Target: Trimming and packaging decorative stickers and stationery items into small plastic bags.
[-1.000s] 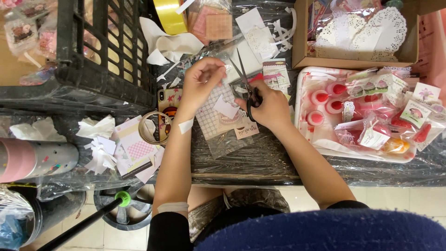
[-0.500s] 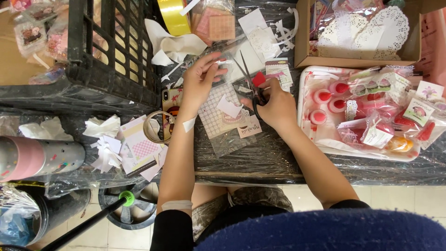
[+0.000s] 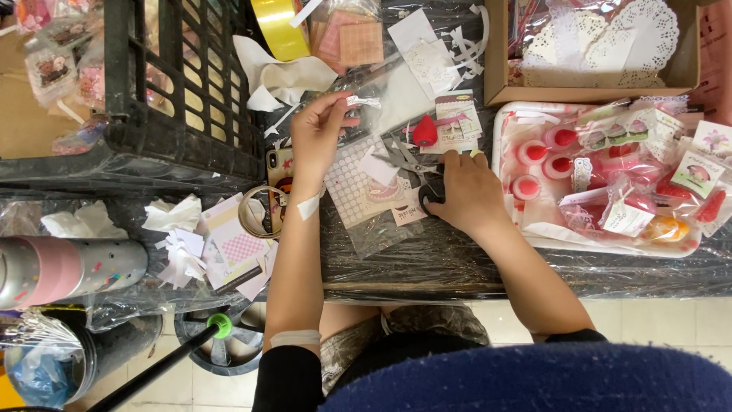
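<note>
Left hand pinches a small paper strip clear of the clutter, mid-table; right hand closes over black-handled scissors (blades flat) on a clear bag near the front edge.

A black plastic crate is set at the left, with a gold ribbon roll just beside it. Red-capped items are held in a white tray, and lace doilies in a cardboard box.
</note>
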